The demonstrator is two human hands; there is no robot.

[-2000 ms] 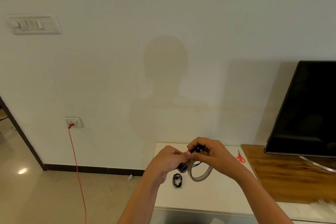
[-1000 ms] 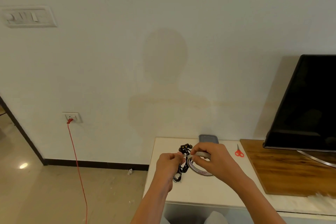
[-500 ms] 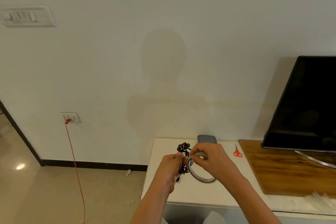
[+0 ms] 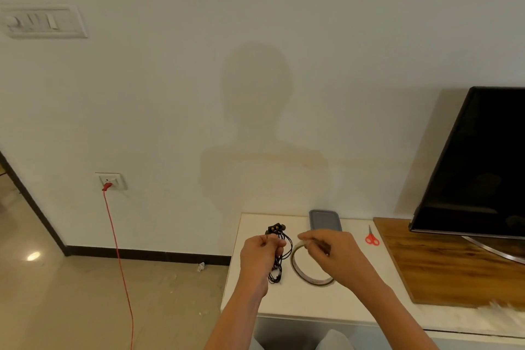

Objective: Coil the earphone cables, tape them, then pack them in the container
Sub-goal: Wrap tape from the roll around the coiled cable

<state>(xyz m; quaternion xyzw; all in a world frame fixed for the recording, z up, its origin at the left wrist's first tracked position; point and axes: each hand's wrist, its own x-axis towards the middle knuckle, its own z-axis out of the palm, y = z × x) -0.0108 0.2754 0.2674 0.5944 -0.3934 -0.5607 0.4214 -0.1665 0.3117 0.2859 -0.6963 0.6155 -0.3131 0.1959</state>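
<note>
Earphone cables, head view: a black coiled bundle hangs in the left hand, which is clenched around its upper part above the white table. The earbuds stick out above the fist, and the lower loops dangle close to the tabletop; whether they touch it cannot be told. The right hand, just beside the left, pinches the upper rim of the tape roll with curled fingers. The roll is a thin ring held tilted, its lower edge at or near the table surface. The bundle and the ring lie side by side, apart by a narrow gap. Behind both hands, at the table's far edge against the wall, lies the grey-blue container. Red-handled scissors lie to its right, near a wooden board that carries a dark television. At left, a red cord drops from a wall socket to the floor.
</note>
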